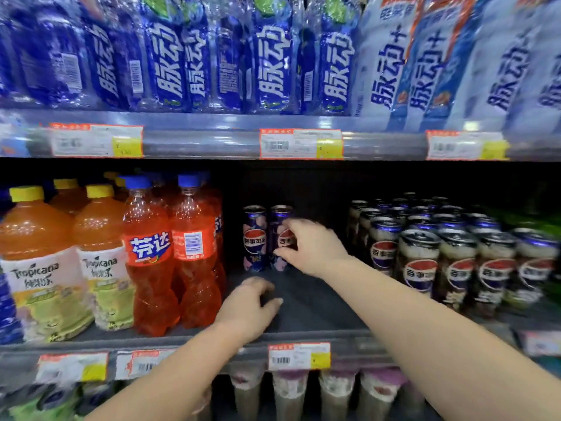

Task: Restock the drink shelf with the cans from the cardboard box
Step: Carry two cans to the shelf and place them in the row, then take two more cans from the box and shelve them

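Note:
Two slim blue Pepsi cans stand side by side at the back of the middle shelf (303, 302). My right hand (309, 247) reaches in with thumb and fingers curled around the right can (280, 229). The left can (254, 238) stands free beside it. My left hand (250, 305) rests lower, near the shelf's front, fingers loosely bent and holding nothing. The cardboard box is out of view.
Orange Fanta bottles (170, 253) and Tropicana bottles (39, 262) fill the shelf's left side. A block of several dark Pepsi cans (449, 256) stands on the right. Blue bottles (267, 56) line the shelf above. Price tags (299, 356) run along the shelf edge; cups stand below.

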Demonstrator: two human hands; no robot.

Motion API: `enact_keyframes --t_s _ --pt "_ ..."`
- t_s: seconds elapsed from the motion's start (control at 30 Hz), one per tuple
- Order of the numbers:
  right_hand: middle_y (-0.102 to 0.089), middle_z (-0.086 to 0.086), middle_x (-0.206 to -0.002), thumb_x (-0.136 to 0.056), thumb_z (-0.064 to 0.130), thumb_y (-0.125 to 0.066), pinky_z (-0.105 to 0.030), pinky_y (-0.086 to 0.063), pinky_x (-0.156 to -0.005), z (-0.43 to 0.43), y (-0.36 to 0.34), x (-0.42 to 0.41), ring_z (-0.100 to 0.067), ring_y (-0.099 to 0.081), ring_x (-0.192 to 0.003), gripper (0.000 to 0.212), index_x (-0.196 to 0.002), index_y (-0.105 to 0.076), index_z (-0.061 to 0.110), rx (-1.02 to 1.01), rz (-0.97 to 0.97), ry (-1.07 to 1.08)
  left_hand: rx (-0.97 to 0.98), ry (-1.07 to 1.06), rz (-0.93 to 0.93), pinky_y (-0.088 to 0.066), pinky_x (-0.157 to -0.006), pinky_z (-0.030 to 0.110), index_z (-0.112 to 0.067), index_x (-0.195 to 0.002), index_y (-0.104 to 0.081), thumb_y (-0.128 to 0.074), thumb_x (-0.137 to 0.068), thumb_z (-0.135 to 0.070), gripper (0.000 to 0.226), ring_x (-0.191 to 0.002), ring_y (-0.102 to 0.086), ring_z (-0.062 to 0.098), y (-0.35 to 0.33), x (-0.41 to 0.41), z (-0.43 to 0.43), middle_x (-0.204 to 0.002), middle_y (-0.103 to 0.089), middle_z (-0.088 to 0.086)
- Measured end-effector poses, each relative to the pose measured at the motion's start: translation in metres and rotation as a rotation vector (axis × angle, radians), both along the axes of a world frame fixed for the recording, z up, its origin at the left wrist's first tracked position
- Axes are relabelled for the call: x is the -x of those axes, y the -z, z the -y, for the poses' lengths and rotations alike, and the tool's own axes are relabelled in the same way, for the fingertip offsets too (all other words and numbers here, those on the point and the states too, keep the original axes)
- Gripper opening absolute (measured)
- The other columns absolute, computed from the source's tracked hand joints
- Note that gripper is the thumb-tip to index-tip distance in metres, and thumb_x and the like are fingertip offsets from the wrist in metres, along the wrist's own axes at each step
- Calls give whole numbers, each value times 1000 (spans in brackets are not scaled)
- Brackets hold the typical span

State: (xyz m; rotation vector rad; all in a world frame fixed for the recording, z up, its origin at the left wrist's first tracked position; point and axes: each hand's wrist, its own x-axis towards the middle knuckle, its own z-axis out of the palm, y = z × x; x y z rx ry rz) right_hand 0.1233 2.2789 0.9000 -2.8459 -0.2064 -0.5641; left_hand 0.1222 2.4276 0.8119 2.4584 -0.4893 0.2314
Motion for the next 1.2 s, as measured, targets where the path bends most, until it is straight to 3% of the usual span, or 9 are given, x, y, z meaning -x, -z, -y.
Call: enact_keyframes --t_s 0.13,0.27,0.37,0.53,0.67,0.83,1.2 --pt "-44 -5 -143 -87 45 -55 -42 -40 -104 6 12 57 -27 -44 -129 61 -140 -36 24 -10 -50 144 -40 118 149 -39 -103 29 -14 -126 -55 -46 -75 -46 61 -124 -48 22 -10 24 -12 -130 -51 4" --pt "-48 -5 -140 -87 43 -56 -43 -41 -102 17 37 129 -27 -45 -128 59 -139 -37 22 -18 -62 310 35 228 193 -39 -100 35 -14 -124 -56 -58 -83 -33 46 -122 -48 25 6 63 -2 -128 -52 7" --pt "-52 -6 -135 -86 44 -56 -43 -43 -99 32 65 191 -28 -48 -124 59 -137 -39 21 28 -114 443 -10 416 152 -44 -98 38 -12 -118 -60 -50 -74 -37 52 -116 -53 28 36 99 26 -119 -58 10" --pt "-56 -5 -130 -82 47 -56 -43 -44 -98 77 106 310 -27 -51 -121 57 -133 -42 24 66 -237 718 -254 693 32 -45 -97 40 -17 -123 -55 -54 -77 -47 54 -119 -52 28 71 161 93 -123 -54 6" --pt "-51 -1 -137 -81 49 -57 -40 -41 -102 112 124 412 -24 -47 -127 61 -134 -40 25 -22 -318 1001 -332 835 44 -47 -93 39 -24 -116 -57 -59 -79 -44 42 -115 -55 26 80 214 148 -118 -55 1" --pt "-42 1 -146 -84 48 -54 -40 -35 -108 154 142 534 -24 -39 -133 65 -141 -32 27 -153 -350 1273 -366 1005 96 -44 -97 37 -25 -127 -51 -55 -83 -48 50 -122 -49 22 88 303 232 -129 -50 -2" --pt "-38 2 -148 -87 47 -51 -39 -30 -108 269 149 785 -21 -33 -136 64 -143 -28 26 -221 -456 1552 -422 1286 131 -43 -98 35 -24 -131 -46 -53 -84 -47 52 -123 -48 22 97 557 430 -132 -47 -1"
